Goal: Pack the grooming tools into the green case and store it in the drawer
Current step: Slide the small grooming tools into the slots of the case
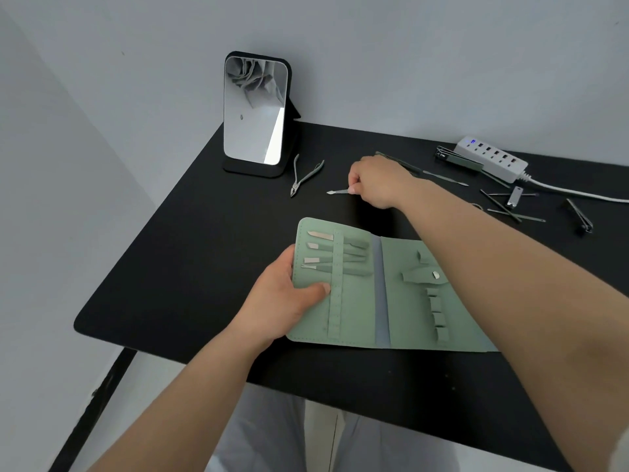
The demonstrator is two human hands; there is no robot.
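The green case (360,301) lies open on the black table (190,267). Several metal tools sit in the loops of its left half (323,250). My left hand (282,298) presses on the case's left edge, thumb on the lining. Beyond the case, my right hand (377,182) pinches a thin metal tool (337,191) whose tip points left, low over the table. Cuticle nippers (304,177) lie to its left. More tools lie at the right: a green nail clipper (457,160), thin picks (507,207), a small clipper (514,197) and a dark clipper (580,218).
A standing mirror (255,110) is at the table's back left. A white power strip (492,158) with its cable (578,194) lies at the back right. The wall runs behind the table. My legs show below the table's front edge.
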